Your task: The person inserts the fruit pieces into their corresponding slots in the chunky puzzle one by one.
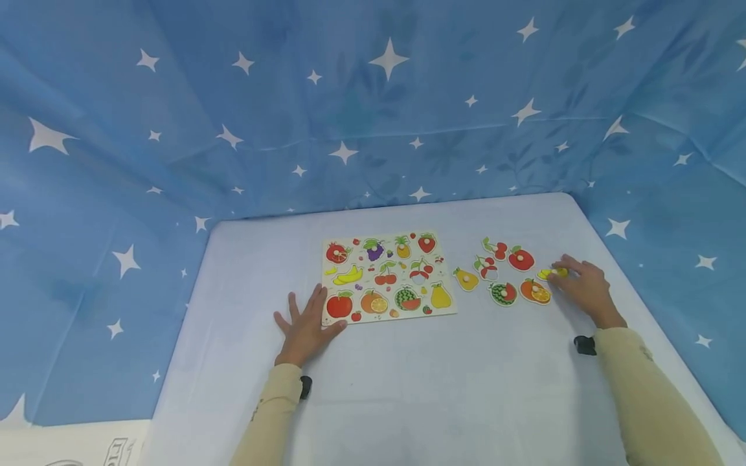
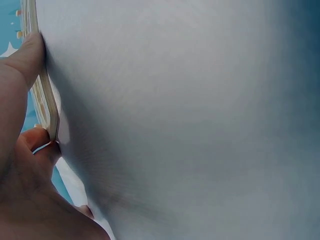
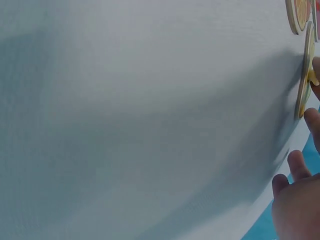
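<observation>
My left hand (image 1: pixel 305 331) rests with spread fingers at the near left corner of a wooden fruit puzzle board (image 1: pixel 373 264); its thumb (image 2: pixel 31 52) lies against the near edge. Along the board's far row, a pomegranate, grapes, a pineapple and a strawberry (image 1: pixel 427 243) carry knobs. The other fruit shapes there show no knobs. Over to the right, my right hand (image 1: pixel 585 288) pinches the yellow banana puzzle piece (image 1: pixel 552 274) by its knob (image 3: pixel 312 77), close over the table. Left of that hand lies the orange piece (image 1: pixel 535 291).
Other loose knobbed pieces lie between board and right hand: a pear (image 1: pixel 466 279), a watermelon (image 1: pixel 504 294), a round red fruit (image 1: pixel 521 259), cherries (image 1: pixel 495 249) and a red-and-white fruit (image 1: pixel 486 267). A blue starred curtain (image 1: pixel 350 116) rises behind the white table (image 1: pixel 443 388).
</observation>
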{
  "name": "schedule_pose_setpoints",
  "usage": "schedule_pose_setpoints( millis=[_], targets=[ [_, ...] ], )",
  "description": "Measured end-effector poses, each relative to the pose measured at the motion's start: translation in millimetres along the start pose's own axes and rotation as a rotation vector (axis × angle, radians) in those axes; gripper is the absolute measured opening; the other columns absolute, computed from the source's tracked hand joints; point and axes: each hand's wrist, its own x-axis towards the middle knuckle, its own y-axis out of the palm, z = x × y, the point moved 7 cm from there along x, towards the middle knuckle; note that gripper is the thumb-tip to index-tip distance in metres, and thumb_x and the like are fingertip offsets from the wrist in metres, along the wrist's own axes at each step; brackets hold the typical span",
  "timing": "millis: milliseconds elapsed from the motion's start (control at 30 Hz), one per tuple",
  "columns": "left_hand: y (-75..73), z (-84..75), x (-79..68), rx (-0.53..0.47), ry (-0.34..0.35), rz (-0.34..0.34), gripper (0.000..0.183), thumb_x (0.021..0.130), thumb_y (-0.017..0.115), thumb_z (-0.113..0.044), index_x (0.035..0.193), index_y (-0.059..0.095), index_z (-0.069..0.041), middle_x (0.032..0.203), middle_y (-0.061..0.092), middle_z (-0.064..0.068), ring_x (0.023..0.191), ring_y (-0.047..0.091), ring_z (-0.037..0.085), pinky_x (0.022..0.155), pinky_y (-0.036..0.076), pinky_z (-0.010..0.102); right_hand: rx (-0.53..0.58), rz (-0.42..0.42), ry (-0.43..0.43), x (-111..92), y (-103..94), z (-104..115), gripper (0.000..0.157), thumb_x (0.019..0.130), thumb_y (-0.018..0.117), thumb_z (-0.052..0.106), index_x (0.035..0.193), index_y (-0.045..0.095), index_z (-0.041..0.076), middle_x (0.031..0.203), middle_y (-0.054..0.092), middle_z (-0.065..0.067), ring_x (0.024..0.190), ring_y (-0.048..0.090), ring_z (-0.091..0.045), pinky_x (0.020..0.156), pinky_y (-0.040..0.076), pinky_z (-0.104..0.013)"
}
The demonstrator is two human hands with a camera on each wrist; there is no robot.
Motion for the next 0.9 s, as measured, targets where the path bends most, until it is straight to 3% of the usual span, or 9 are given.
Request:
schedule_pose_setpoints(
  millis=[267, 500, 900],
  targets=[
    [-2.8, -4.2, 0.0, -0.019, 0.019, -0.038, 0.099, 0.094, 0.082, -0.043, 0.171, 0.027, -0.012, 0.178, 0.019, 0.008, 0.158, -0.008, 0.054, 0.114, -0.014, 0.082, 0.057, -0.064, 0.058, 0.1, -0.7, -6.6, 0.046, 0.111, 0.057, 0.027, 0.140, 0.059, -0.009, 0.165, 0.034, -0.032, 0.153, 0.018, -0.061, 0.117, 0.011, -0.083],
    [-2.4, -5.0, -0.8, -0.009, 0.003, -0.014, 0.100, 0.096, 0.080, -0.045, 0.172, 0.024, -0.014, 0.179, 0.015, 0.006, 0.159, -0.011, 0.053, 0.115, -0.016, 0.080, 0.075, -0.105, 0.098, 2.9, 2.7, -7.3, 0.046, 0.112, 0.056, 0.026, 0.142, 0.060, -0.009, 0.164, 0.036, -0.033, 0.147, 0.023, -0.063, 0.113, 0.023, -0.081],
    [-0.9, -2.6, 0.1, 0.003, -0.021, -0.001, 0.100, 0.097, 0.078, -0.047, 0.173, 0.021, -0.015, 0.180, 0.014, 0.005, 0.159, -0.013, 0.051, 0.115, -0.016, 0.079, 0.111, -0.136, 0.092, 1.5, 2.8, -0.3, 0.044, 0.113, 0.057, 0.025, 0.137, 0.062, -0.010, 0.164, 0.040, -0.028, 0.155, 0.023, -0.055, 0.119, 0.015, -0.079]
  ],
)
